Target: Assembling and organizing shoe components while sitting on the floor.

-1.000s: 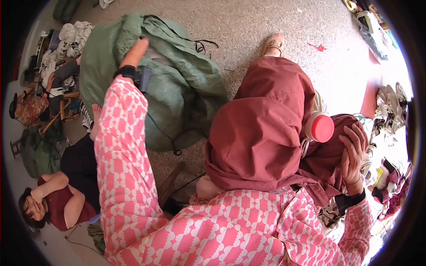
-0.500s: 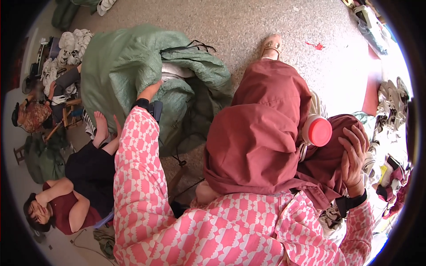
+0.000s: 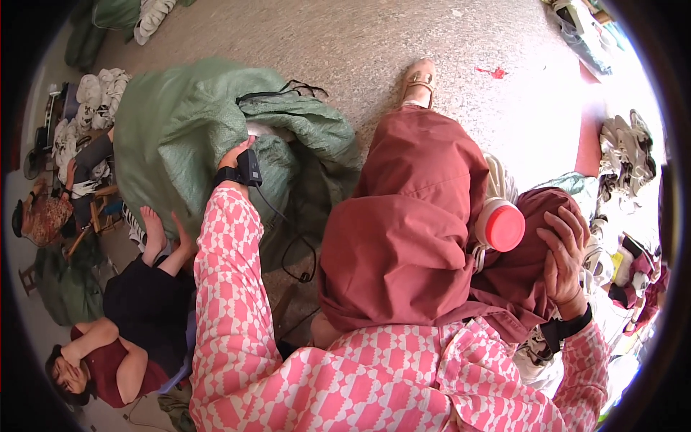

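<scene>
My left hand [image 3: 235,154] is at the mouth of a large green woven sack [image 3: 162,129], its fingers mostly hidden behind the sack's fold and a black box on my wrist [image 3: 249,168]. Something pale [image 3: 268,131] shows inside the opening, close to those fingers. A black drawstring [image 3: 291,89] lies loose along the sack's rim. My right hand [image 3: 566,255] rests on the knee of my maroon trousers [image 3: 403,266], fingers spread, holding nothing. Between my legs sits a white jar with a red lid [image 3: 505,229], near the right hand but apart from it.
At the left a person [image 3: 122,353] sits with bare feet beside the sack. Farther back another person [image 3: 44,210] sits by a heap of white shoes [image 3: 97,101]. More shoes [image 3: 625,155] are piled along the right. A red scrap [image 3: 492,73] lies on the speckled floor.
The whole view has shifted a little. My left forearm has drawn back slightly and its wrist has turned, bringing the black box into fuller view. The right hand stays on the knee.
</scene>
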A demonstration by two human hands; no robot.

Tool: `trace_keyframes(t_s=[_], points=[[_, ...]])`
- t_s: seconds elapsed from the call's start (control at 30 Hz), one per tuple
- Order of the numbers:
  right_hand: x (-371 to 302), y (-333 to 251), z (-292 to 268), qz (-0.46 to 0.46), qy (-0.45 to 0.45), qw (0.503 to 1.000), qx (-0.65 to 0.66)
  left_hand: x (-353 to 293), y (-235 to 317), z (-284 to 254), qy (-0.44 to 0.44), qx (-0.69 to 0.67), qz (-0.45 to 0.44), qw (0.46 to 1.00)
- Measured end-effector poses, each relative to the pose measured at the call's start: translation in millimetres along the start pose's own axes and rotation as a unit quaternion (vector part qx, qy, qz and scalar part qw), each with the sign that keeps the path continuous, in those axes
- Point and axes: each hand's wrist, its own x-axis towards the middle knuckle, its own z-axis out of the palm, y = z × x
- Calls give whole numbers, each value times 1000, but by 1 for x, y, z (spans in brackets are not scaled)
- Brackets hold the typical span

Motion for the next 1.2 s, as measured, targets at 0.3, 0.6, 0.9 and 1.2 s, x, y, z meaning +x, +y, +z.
trace_keyframes(t_s=[0.3, 0.6, 0.9, 1.2], points=[[10, -4, -2, -19, -2, 1000, 25, 31, -86, -20, 112, 110, 94, 983], [1, -5, -3, -18, 38, 999, 26, -142, -135, 101, 3, -250, 111, 962], [-5, -1, 1, -13, 70, 996, 47, -213, -99, 183, 35, -112, 5, 993], [-8, 0, 3, -7, 62, 997, 40, -157, 45, 139, 126, 67, 124, 982]])
